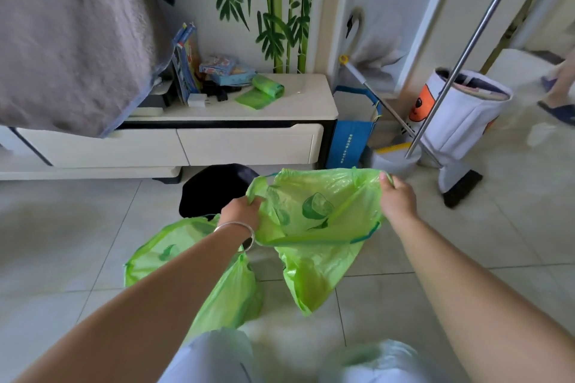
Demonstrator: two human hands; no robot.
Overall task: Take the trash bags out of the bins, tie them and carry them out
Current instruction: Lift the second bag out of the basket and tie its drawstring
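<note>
I hold an empty green trash bag (314,227) spread in the air between both hands. My left hand (241,211), with a silver bangle on the wrist, grips its left rim. My right hand (398,196) pinches the right rim higher up. The bag hangs limp, its bottom tip pointing at the floor. Just behind it stands a black bin (211,190), partly hidden by the bag and my left hand. A second green bag (193,261) lies on the tiles under my left forearm.
A low white TV cabinet (255,140) stands behind the bin, with a roll of green bags (264,88), books and boxes on top. A blue paper bag (350,143), a mop pole (451,71), a white fabric basket (460,115) and a broom stand to the right. Another person's foot (557,109) is at far right.
</note>
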